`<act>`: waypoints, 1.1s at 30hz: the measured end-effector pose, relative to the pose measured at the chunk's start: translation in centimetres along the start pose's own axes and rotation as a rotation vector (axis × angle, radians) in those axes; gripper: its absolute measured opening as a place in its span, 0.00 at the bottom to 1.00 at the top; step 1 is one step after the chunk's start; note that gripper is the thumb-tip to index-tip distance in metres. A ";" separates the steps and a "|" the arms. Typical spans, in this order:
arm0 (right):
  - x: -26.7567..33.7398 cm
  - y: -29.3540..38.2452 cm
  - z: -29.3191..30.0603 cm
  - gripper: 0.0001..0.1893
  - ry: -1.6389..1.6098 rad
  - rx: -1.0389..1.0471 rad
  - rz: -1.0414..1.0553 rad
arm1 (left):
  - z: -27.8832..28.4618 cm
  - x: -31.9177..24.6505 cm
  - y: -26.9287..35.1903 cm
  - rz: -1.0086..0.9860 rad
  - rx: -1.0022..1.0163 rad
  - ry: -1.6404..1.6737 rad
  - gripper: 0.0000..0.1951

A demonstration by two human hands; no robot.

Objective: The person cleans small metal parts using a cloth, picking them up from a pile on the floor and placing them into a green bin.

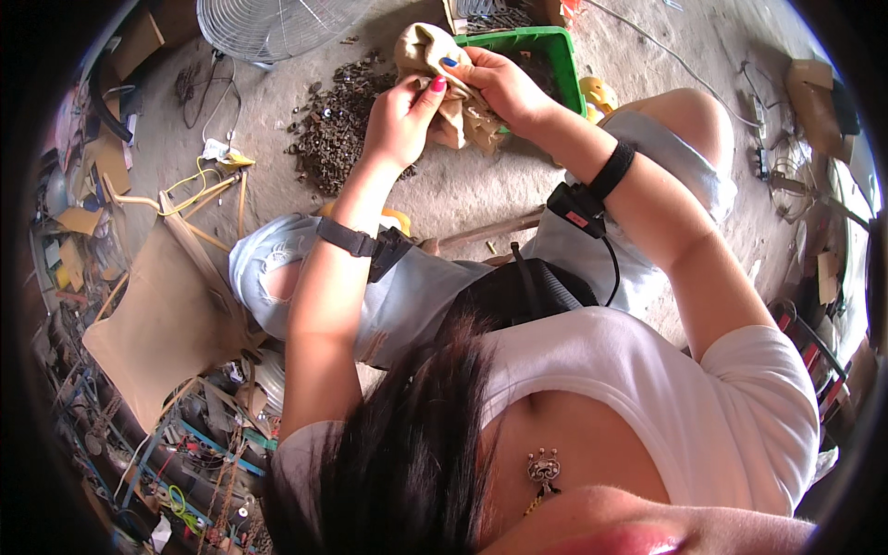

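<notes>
Both my hands hold a crumpled beige cloth (454,118), which looks like a worn fabric glove or rag, above the concrete floor. My left hand (402,121) pinches its left side between thumb and fingers. On the right side my right hand (503,87) grips a fold, thumb on top. Below and left of the cloth lies a heap of small dark metal parts (333,132). Behind my right hand stands a green plastic crate (572,73) with dark contents, partly hidden by the hand and cloth.
A wire-guarded fan (270,24) stands at the upper left. A folding stool with a tan fabric seat (170,312) is at my left, beside piled scrap. A yellow object (598,96) touches the crate's right side. Cables (683,66) cross the floor at right, and a wooden bar (489,232) lies near my legs.
</notes>
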State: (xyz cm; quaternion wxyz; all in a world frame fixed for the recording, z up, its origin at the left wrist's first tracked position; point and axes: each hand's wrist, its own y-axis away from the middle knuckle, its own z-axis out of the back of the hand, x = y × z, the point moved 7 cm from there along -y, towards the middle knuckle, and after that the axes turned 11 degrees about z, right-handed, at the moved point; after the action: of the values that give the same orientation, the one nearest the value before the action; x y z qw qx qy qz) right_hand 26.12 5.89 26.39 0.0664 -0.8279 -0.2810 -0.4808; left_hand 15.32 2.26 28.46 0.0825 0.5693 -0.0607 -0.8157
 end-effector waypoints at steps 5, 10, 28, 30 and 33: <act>1.3 -1.5 4.5 0.11 -0.194 -0.258 0.145 | 0.8 0.7 -0.3 0.071 0.046 0.474 0.21; 5.8 -1.0 9.1 0.14 -0.092 -0.611 0.237 | -1.4 6.5 -1.2 0.302 0.167 -0.194 0.15; 0.3 -3.2 7.4 0.12 -0.176 -0.568 -0.042 | 21.6 22.2 -3.0 0.774 -0.087 -1.112 0.18; -0.1 -3.2 8.5 0.12 -0.142 -0.601 -0.107 | 21.4 24.5 -4.8 0.682 -0.128 -0.976 0.23; 0.0 -3.1 8.1 0.13 -0.042 -0.678 -0.134 | 19.6 28.1 -6.8 0.594 -0.031 -0.962 0.32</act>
State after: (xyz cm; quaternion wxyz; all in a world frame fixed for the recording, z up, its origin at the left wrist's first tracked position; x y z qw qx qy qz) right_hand 30.64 11.52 21.63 -0.2502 -0.7922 -0.1602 -0.5331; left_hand -13.03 3.32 8.03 0.2799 0.0906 -0.2370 -0.9259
